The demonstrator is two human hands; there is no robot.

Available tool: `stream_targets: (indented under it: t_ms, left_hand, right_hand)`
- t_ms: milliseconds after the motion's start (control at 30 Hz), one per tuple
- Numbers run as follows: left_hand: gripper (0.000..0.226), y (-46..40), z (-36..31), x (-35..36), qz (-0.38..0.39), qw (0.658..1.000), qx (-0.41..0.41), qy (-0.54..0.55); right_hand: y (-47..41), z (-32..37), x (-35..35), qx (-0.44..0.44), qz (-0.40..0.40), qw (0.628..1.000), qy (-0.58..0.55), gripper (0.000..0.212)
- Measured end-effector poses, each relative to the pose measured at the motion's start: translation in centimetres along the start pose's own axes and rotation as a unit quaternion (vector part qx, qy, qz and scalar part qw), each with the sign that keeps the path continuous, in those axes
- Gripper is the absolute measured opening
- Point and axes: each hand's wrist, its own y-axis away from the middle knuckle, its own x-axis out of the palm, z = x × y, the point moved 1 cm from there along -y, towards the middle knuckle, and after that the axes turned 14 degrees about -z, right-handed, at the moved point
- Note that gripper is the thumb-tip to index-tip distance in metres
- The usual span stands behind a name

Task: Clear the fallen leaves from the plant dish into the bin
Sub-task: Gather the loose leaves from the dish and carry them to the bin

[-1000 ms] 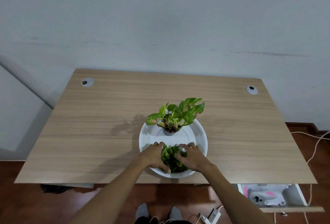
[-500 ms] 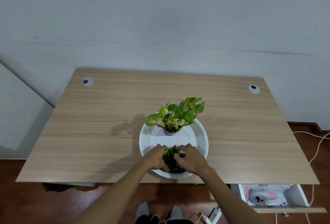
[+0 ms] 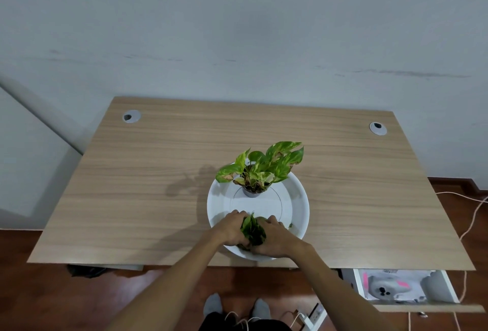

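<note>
Leaves (image 3: 252, 230) sit squeezed between my left hand (image 3: 232, 230) and right hand (image 3: 274, 237) — both cupped tight round the pile at the dish's (image 3: 298, 198) six o'clock, so none slip. I see no bin — one bit is loose at four.

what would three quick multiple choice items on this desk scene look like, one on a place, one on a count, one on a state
1. Where in the white dish does the leaf pile lie?
A. near edge
B. far edge
C. under the pot

2. How many round cable holes show in the desk top?
A. one
B. two
C. four

3. What are the hands doing?
A. resting flat on the desk
B. lifting the pot
C. cupped around the leaf pile

Answers: 1 A, the pile sits at the rim nearest the person, with the potted plant behind it. 2 B, one hole at each far corner. 3 C, left hand and right hand press in on the leaves from both sides.
</note>
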Motion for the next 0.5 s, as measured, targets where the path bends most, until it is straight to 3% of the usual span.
stream_targets:
  t_ms: [67, 233, 300, 500]
  left_hand:
    - [0.078, 0.0, 0.0, 0.0, 0.000, 1.000, -0.009, 0.010]
    - [0.059, 0.3, 0.3, 0.3, -0.005, 0.997, -0.042, 0.063]
    - [0.055, 0.4, 0.5, 0.4, -0.006, 0.994, -0.058, 0.094]
    - [0.037, 0.6, 1.0, 1.3, -0.030, 0.978, -0.081, 0.188]
  right_hand:
    - [-0.4, 0.1, 0.3, -0.002, 0.000, 1.000, -0.005, 0.046]
    - [-1.3, -0.4, 1.5, 0.020, -0.046, 0.999, -0.012, 0.046]
    - [-1.4, -0.8, 1.5, 0.023, -0.063, 0.997, -0.027, 0.033]
    - [-1.3, -2.4, 1.4, 0.091, -0.104, 0.977, -0.164, 0.015]
